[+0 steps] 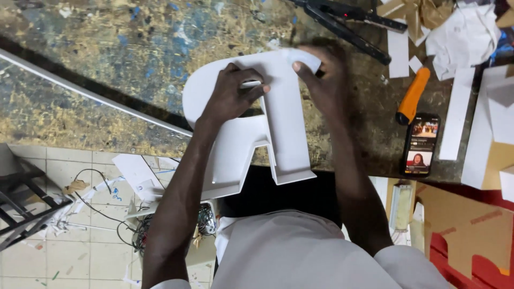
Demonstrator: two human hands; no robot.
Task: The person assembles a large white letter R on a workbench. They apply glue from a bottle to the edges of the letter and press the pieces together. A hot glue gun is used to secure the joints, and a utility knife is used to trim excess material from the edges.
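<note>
A large white three-dimensional letter shape [278, 134] lies on the paint-stained workbench [134, 48], its lower legs overhanging the bench edge toward me. My left hand [231, 93] rests on the letter's upper left, fingers pinching a thin white strip at the inner opening. On the letter's top right edge my right hand [321, 75] presses, thumb on the rim; it is motion-blurred.
An orange-handled utility knife [411, 96] and a lit phone [420, 143] lie right of the letter. White strips [455, 115], paper scraps and cardboard [471, 225] crowd the right side. A black tool [348, 21] lies at the top. Cables and scraps litter the tiled floor [80, 246].
</note>
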